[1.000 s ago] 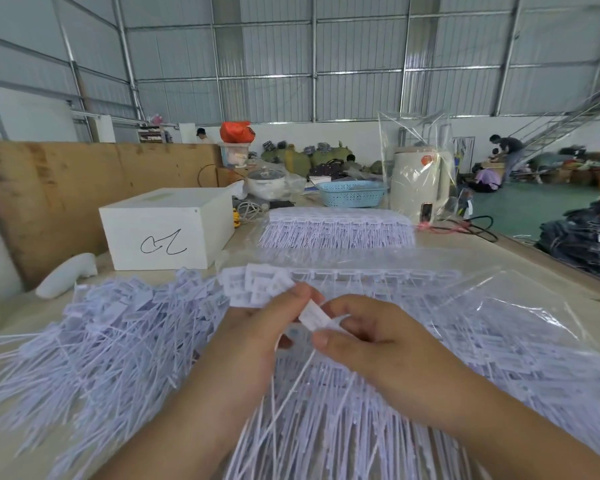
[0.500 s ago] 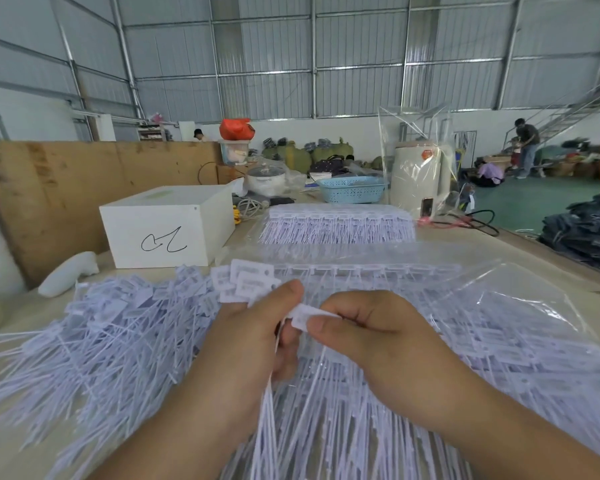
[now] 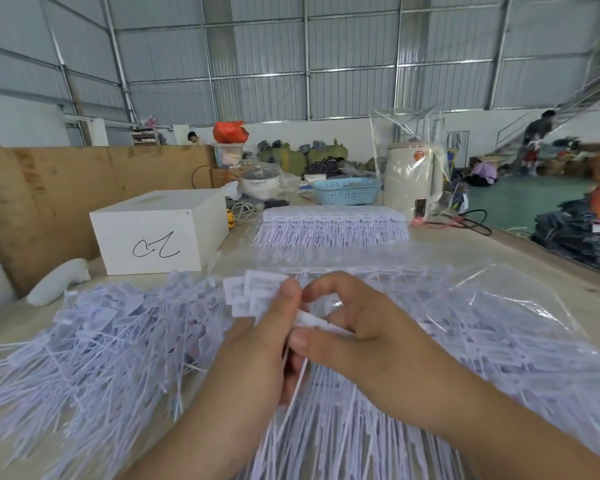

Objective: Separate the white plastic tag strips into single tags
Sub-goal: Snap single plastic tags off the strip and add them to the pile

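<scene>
Mid-separation, by the look of it. Left hand (image 3: 257, 344) gripping a fanned bunch of tags (image 3: 248, 294); right hand (image 3: 368, 341) fingers (image 3: 303, 341) pinching one tag head (image 3: 312, 319) against the bunch. Next: probably twist or pull it free without bending. Loose singles pile (image 3: 94, 341) left; bagged strips (image 3: 482, 341) right. Farther along the surface (image 3: 520, 258), another strip stack (image 3: 329, 225), white box (image 3: 160, 230).

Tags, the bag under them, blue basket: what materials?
Tags: white plastic by the look, matte, with thin flexible tails that splay loosely. Bag: clear thin film, probably polythene; it is glossy and creased, and tags show through it. Blue basket: likely moulded plastic, with a lattice wall of uniform colour.
</scene>
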Tool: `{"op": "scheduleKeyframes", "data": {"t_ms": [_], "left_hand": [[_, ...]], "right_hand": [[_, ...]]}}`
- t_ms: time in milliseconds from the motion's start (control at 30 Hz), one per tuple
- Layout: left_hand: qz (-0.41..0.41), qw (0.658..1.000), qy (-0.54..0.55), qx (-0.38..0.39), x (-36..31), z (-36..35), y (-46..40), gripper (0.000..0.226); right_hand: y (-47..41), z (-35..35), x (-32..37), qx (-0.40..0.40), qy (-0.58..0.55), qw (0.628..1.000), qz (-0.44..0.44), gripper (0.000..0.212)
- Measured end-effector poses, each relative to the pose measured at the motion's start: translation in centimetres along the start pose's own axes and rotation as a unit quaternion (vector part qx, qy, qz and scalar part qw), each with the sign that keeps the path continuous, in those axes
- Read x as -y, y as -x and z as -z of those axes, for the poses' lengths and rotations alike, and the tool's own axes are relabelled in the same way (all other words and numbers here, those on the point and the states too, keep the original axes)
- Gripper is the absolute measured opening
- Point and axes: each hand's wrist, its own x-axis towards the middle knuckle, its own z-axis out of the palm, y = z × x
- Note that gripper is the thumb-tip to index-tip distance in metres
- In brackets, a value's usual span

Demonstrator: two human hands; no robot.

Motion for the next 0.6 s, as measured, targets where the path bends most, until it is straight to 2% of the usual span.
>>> {"op": "scheduleKeyframes", "data": {"t_ms": [100,200,267,367,400,467,500,600], "left_hand": [[-0.013,0.999,-0.032,0.038,-0.1,-0.2,0.4,0.044],[-0.013,0.997,0.014,0.081,-0.1,-0.3,0.2,0.022],[-0.009,0.995,-0.013,0.095,0.0,0.2,0.0,0.024],[0.033,0.996,-0.025,0.082,0.3,1.3,-0.5,0.048],[0.04,0.996,-0.017,0.075,0.3,1.6,-0.7,0.049],[0.035,0.996,-0.035,0.07,0.2,1.8,-0.8,0.049],[0.028,0.996,-0.052,0.065,0.2,1.9,-0.8,0.053],[0.015,0.995,-0.092,0.028,0.1,1.6,-0.6,0.055]], "right_hand": [[0.1,0.1,-0.6,-0.008,0.028,1.0,-0.011,0.039],[0.2,-0.3,-0.5,0.003,0.034,0.999,-0.01,0.037],[0.1,-0.4,-0.7,0.013,0.065,0.998,-0.012,0.038],[0.2,0.2,-0.8,0.053,0.107,0.991,-0.056,0.057],[0.4,0.5,-0.7,0.073,0.107,0.99,-0.058,0.051],[0.6,0.6,0.1,0.111,0.093,0.989,-0.043,0.016],[0.6,0.5,0.4,0.11,0.082,0.99,-0.036,0.015],[0.5,0.6,0.5,0.064,0.072,0.993,-0.073,0.038]]}}
